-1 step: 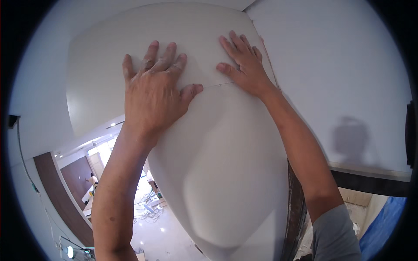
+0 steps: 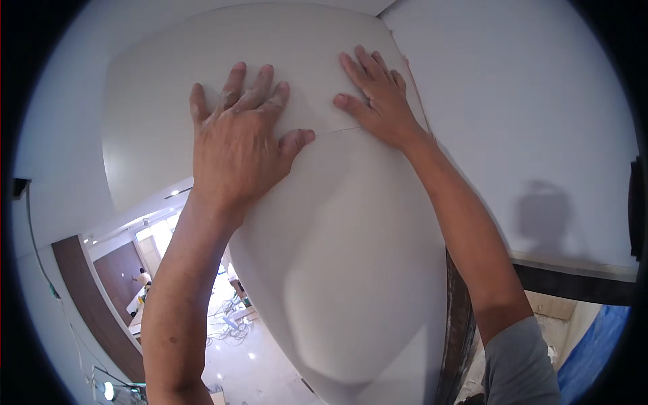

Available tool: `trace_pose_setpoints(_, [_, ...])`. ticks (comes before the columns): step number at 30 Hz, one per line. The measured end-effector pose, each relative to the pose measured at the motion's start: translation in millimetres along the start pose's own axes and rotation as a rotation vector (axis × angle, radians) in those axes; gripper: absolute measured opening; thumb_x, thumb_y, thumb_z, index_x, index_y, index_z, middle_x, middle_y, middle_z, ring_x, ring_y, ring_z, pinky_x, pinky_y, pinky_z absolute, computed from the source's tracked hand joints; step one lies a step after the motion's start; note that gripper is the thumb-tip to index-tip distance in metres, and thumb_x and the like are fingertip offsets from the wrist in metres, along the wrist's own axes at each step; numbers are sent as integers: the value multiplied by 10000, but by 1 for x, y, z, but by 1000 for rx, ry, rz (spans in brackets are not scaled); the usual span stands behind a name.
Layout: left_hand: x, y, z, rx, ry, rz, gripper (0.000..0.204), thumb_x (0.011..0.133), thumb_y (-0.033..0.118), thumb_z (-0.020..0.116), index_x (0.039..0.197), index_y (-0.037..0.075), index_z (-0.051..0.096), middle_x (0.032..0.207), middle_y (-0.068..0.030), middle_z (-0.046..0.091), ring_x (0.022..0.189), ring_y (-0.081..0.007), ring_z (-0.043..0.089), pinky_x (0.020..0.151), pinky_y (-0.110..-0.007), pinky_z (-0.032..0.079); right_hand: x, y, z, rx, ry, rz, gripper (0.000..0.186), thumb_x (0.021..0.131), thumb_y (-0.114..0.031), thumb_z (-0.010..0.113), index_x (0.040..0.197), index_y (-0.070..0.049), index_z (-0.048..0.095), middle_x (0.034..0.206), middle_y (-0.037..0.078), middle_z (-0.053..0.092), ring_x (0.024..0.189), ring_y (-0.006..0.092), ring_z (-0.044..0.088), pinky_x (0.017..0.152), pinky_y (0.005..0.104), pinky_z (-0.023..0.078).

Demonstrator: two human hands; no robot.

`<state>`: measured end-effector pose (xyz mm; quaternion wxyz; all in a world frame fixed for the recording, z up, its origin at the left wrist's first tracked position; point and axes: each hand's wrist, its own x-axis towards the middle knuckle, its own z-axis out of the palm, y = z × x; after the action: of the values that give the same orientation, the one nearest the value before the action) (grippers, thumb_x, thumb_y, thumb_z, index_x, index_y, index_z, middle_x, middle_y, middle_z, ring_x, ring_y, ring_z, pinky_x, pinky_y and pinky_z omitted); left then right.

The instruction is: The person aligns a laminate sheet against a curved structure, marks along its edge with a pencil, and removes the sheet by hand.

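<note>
My left hand (image 2: pixel 236 145) lies flat on a large off-white panel (image 2: pixel 152 115), fingers spread and dusted with pale powder. To the right, my right hand (image 2: pixel 378 98) presses on the same surface close to its right edge, fingers apart and thumb stretched out. Neither hand holds anything. A thin seam (image 2: pixel 341 129) runs between the two hands, dividing the upper panel from a lower off-white panel (image 2: pixel 351 223). Part of that seam is hidden behind my hands.
A white wall (image 2: pixel 540 108) meets the panels at the right. Beneath it are a dark beam (image 2: pixel 574 283) and blue sheeting (image 2: pixel 597 347). Lower left, a cable (image 2: pixel 37 250) hangs near a brown strip (image 2: pixel 94 297). Far below, tangled cords (image 2: pixel 233 327) lie on the floor, and another person (image 2: pixel 144 277) stands.
</note>
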<state>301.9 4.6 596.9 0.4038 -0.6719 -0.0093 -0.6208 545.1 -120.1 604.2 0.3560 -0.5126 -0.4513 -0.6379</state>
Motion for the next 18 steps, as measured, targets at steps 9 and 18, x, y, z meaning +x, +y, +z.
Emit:
trace_pose_setpoints(9, [2, 4, -5, 56, -78, -47, 644, 904, 511, 718, 1429, 148, 630, 1591, -41, 491, 1543, -263, 330, 1253, -615, 164, 66, 13, 15, -62, 45, 143, 935, 962, -769, 424, 1601, -92, 341, 1662, 241, 283, 1546, 461, 223, 1207, 626, 192])
trace_pose_setpoints(18, [5, 0, -2, 99, -26, -25, 609, 917, 486, 697, 1415, 140, 642, 1572, -50, 515, 1529, -257, 359, 1245, -613, 182, 40, 16, 3, -37, 30, 353, 969, 980, -737, 414, 1582, 15, 308, 1658, 264, 269, 1547, 479, 192, 1228, 613, 169])
